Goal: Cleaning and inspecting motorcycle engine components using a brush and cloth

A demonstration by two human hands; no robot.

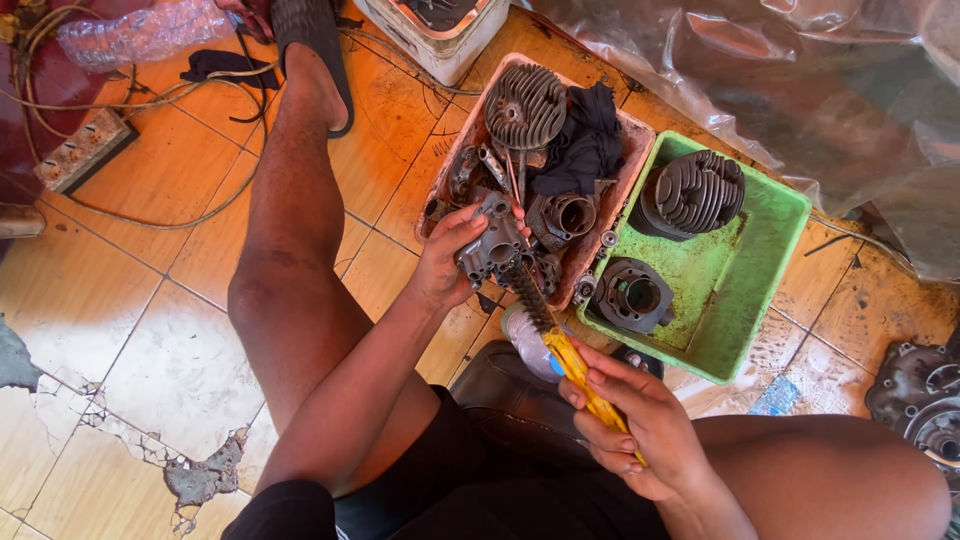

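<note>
The left hand [445,262] is closed around a small grey cast metal engine part with round openings [492,245]. Its fingers [470,222] are curled over the top of the part and the thumb presses from the near side, so the grip is tight and hardly open. The part is held just over the near edge of the pink rectangular plastic tray [632,150], which is the landmark here.

The right hand [640,420] is nearer to the person than the pink tray, above the lap. Its fingers [606,378] are wrapped closely around the yellow plastic handle of a brush with dark, dirty bristles [550,335]. The bristle end points up towards the tray and touches the grey part in the left hand.

Inside the pink tray lie a round grey finned metal cylinder head [525,105], a black cloth [585,140] and a short dark metal cylinder with an open bore [565,215], among other small oily pieces. Just to the right of the pink tray stands a green square plastic tray [770,290], touching it or almost so. It holds a dark finned engine cylinder [695,192] at the far side and a dark round cylinder block with a hole [632,295] at the near side. Both trays rest on the orange and white tiled floor [150,330], which is cracked to the left of the pink tray.
</note>
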